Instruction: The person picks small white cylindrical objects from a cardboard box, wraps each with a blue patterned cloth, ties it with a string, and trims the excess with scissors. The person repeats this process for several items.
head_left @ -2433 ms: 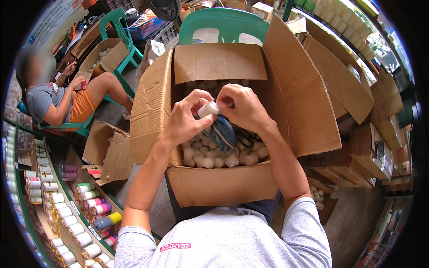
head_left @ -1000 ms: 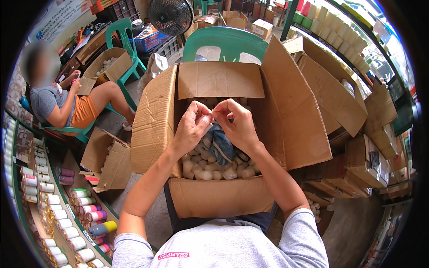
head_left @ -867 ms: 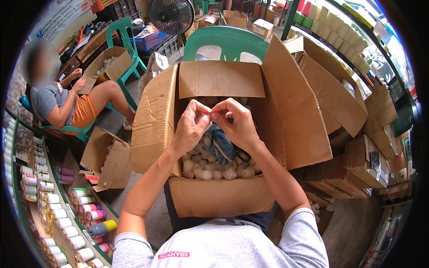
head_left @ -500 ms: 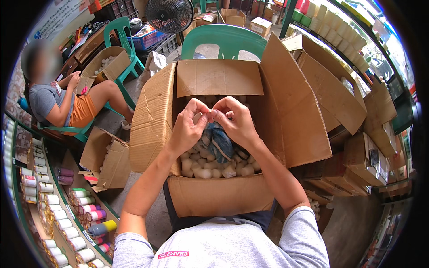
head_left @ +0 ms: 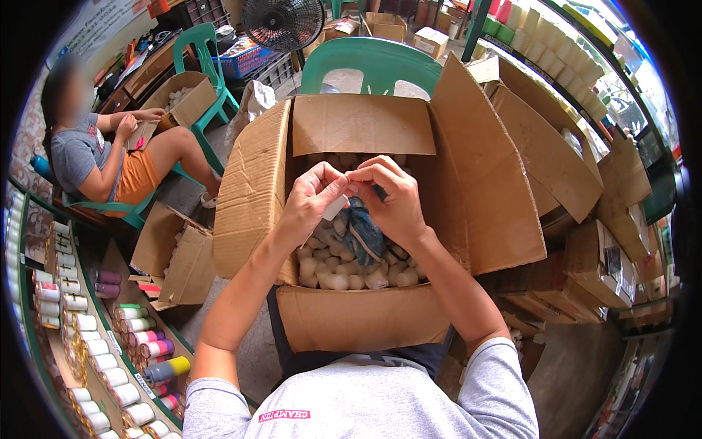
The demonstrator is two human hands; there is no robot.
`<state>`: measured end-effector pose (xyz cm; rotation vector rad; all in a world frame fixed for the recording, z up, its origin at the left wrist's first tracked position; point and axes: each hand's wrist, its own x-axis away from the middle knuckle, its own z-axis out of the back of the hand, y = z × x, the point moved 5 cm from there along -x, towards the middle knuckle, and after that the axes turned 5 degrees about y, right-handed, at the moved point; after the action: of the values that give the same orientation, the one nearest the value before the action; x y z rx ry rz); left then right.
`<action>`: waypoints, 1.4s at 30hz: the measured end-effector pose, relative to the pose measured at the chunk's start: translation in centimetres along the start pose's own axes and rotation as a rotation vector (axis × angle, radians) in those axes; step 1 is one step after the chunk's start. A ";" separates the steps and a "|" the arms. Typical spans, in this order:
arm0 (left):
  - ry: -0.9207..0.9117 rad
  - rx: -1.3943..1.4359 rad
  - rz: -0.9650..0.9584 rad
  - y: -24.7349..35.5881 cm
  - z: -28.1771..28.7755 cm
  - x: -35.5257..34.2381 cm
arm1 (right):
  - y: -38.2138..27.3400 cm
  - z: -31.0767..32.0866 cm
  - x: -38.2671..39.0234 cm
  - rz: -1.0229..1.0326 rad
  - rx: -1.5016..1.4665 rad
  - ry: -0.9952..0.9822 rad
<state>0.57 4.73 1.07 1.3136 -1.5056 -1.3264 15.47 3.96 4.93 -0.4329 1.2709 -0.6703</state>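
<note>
My left hand [head_left: 314,201] is closed on a small white piece [head_left: 335,207], partly hidden by the fingers. The fingertips of my right hand [head_left: 387,194] pinch together against the left fingertips just above it; what exactly they grip is too small to make out. Both hands are over an open cardboard box [head_left: 365,318] packed with pale cylindrical pieces [head_left: 336,278]. A crumpled blue cloth [head_left: 365,241] and a dark loop lie on those pieces, below my hands.
A seated person [head_left: 102,164] works at the left with both hands. Shelves of thread cones [head_left: 117,377] curve along the lower left. Stacked cartons [head_left: 578,278] crowd the right; a green chair [head_left: 371,55] and black fan [head_left: 281,22] stand beyond the box.
The white piece, held higher and more visible earlier, now sits lower in my left hand, with my fingertips drawn together over it. The seated person's hands have shifted slightly.
</note>
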 end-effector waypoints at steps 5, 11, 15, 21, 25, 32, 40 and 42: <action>0.062 -0.031 -0.035 0.1 -0.3 0.1 | 0.0 -0.5 0.3 -0.066 0.052 0.035; 0.112 -0.153 -0.118 -0.3 -0.1 0.0 | 0.5 -0.8 0.6 -0.183 0.040 0.009; 0.178 -0.231 -0.346 0.4 -0.4 0.1 | 2.4 -1.6 1.5 -0.508 -0.205 0.013; 0.202 -0.576 -0.584 2.1 -0.9 0.8 | 2.1 -1.4 1.3 -0.516 -0.222 0.024; 0.172 -0.384 -0.415 1.6 -0.6 0.7 | 1.7 -1.1 1.1 -0.375 -0.185 0.060; -0.100 0.034 -0.130 1.0 -0.6 0.0 | 1.9 -0.9 0.7 -0.230 -0.414 0.060; -0.169 0.309 -0.063 0.8 -0.8 -0.2 | 0.9 -1.5 0.6 -0.354 -0.374 -0.055; -0.160 0.318 -0.062 0.6 -0.5 -0.2 | 0.4 -1.3 0.2 -0.294 -0.309 -0.092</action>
<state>0.98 4.79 1.81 1.4887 -1.8595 -1.2935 14.34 4.16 4.17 -0.9081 1.2378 -0.6916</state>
